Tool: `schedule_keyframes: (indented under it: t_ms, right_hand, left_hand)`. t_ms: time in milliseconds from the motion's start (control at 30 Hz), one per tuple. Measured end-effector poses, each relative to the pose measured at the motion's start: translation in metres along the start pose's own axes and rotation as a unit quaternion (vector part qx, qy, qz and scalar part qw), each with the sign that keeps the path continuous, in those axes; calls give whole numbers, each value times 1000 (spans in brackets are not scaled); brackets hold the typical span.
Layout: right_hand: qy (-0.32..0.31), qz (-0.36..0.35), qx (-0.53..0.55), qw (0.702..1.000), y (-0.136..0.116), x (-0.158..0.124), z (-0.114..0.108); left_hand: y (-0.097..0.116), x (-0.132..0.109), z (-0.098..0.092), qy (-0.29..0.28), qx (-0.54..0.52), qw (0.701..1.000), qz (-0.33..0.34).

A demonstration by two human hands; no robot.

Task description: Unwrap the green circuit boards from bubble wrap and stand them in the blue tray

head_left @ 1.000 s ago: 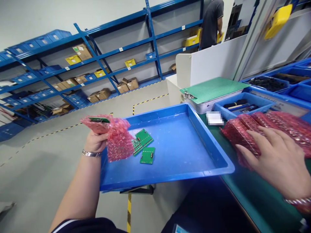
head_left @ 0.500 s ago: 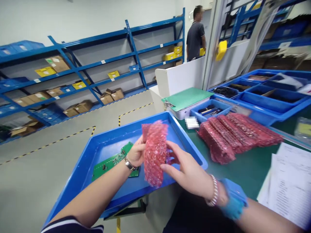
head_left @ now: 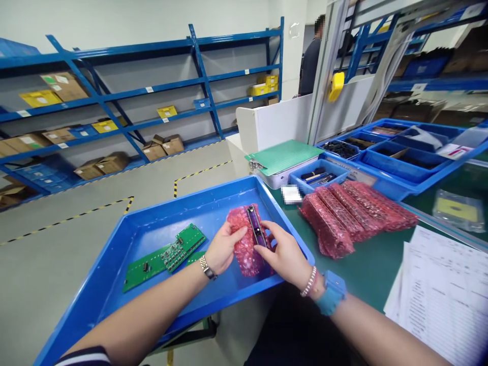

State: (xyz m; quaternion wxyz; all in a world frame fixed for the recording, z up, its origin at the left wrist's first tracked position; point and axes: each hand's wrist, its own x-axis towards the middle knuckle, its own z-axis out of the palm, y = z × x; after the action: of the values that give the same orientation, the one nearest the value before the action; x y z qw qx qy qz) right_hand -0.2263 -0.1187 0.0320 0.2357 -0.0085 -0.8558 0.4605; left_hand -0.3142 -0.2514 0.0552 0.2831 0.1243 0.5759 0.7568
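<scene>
Pink translucent bubble-wrap packet (head_left: pixel 247 259): held up between the left hand (head_left: pixel 223 249) and the right hand (head_left: pixel 287 251), over the right part of a shallow blue plastic tray (head_left: pixel 160 236).
Packet's edges: left side under the left thumb, right side at the right fingers, lower end pointing toward the tray's near rim.
Room around the packet: bare tray bottom shows beyond it and to its left; the tray's right wall runs near the right hand, the tighter side.
Packet's look: crinkled and shiny, with a long, narrow, dark-edged strip (head_left: pixel 256 223) showing purple along its right part, tilted; whether it sits inside or on top I cannot tell.
Left hand: grasping the packet, thumb pressed on its face.
Right hand: grasping the packet's right side beside the strip, fingertips partly hidden.
Flat green circuit boards (head_left: pixel 145 267): slanting across the tray's left half; another piece of green shows behind the left wrist.
Tray's outer sides: grey floor (head_left: pixel 76 269) at left, dark green flat surface (head_left: pixel 362 274) at right.
Row of pink bubble-wrapped bundles (head_left: pixel 354 213): on the surface, side by side, near the tray's right wall.
Loose white printed sheets (head_left: pixel 438 300): at the surface's right, well apart from the packet.
</scene>
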Motion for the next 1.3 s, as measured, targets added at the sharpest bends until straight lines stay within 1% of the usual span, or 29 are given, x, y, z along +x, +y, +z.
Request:
schedule_keyframes:
  t_ms: [67, 133, 200, 267, 367, 400, 433, 467, 500, 533, 567, 600, 633, 667, 733, 800, 900, 1000, 1067, 1133, 1200, 1267, 1300]
  right_hand:
    - [-10, 35, 49, 998, 6, 4, -2]
    - [-19, 97, 161, 982, 12, 10, -4]
    - [-32, 152, 283, 946, 17, 14, -7]
    - [-43, 178, 375, 909, 19, 16, -9]
    - [-49, 198, 457, 866, 18, 17, -11]
    - [-49, 206, 476, 854, 18, 17, -12]
    - [-47, 211, 484, 848, 17, 17, -12]
    - [-44, 213, 488, 846, 17, 17, -12]
    - [-39, 210, 489, 846, 16, 17, -12]
    - [-35, 202, 490, 847, 16, 16, -11]
    - [-35, 192, 490, 849, 15, 16, -11]
    - [-40, 182, 491, 851, 15, 15, -11]
    - [-49, 172, 490, 853, 14, 14, -11]
    - [-59, 165, 488, 855, 13, 13, -11]
    - [-81, 163, 488, 854, 13, 12, -11]
    - [-97, 176, 489, 849, 12, 11, -12]
    - [-120, 192, 488, 843, 13, 10, -14]
    - [-138, 173, 475, 852, 13, 10, -14]
    - [-142, 154, 456, 865, 13, 10, -13]
    - [-134, 131, 430, 883, 12, 10, -11]
    - [-113, 111, 403, 901, 12, 10, -9]
    - [-95, 112, 402, 904, 13, 9, -9]
    - [-89, 121, 414, 898, 13, 9, -9]
  left_hand:
    - [0, 9, -7, 36, -18, 999, -31]
    - [2, 18, -17, 56, -21, 998, -26]
    - [8, 27, -29, 83, -17, 996, -4]
    - [15, 35, -41, 125, -1, 992, 16]
    - [26, 43, -55, 184, 48, 981, 33]
    - [29, 43, -57, 200, 64, 977, 45]
    - [32, 42, -57, 212, 83, 972, 63]
    - [33, 39, -54, 210, 99, 969, 80]
    - [32, 35, -48, 193, 113, 971, 86]
    - [30, 29, -41, 162, 125, 976, 77]
    - [26, 23, -32, 114, 129, 984, 49]
    - [21, 17, -23, 57, 119, 991, 8]
    - [14, 11, -14, 2, 94, 995, -37]
    - [7, 7, -7, -41, 57, 995, -74]
    - [-5, 2, 2, -85, -18, 990, -109]
    - [-12, 1, 2, -91, -71, 987, -109]
    - [-15, 5, -3, -93, -110, 985, -100]
    - [-14, 6, -3, -88, -111, 986, -89]
    - [-15, 4, 1, -76, -96, 990, -74]
    - [-16, 1, 5, -59, -78, 994, -46]
    - [-17, -2, 10, -49, -60, 997, -22]
    - [-16, -3, 11, -58, -59, 996, -20]
    - [-15, -2, 11, -66, -65, 995, -24]
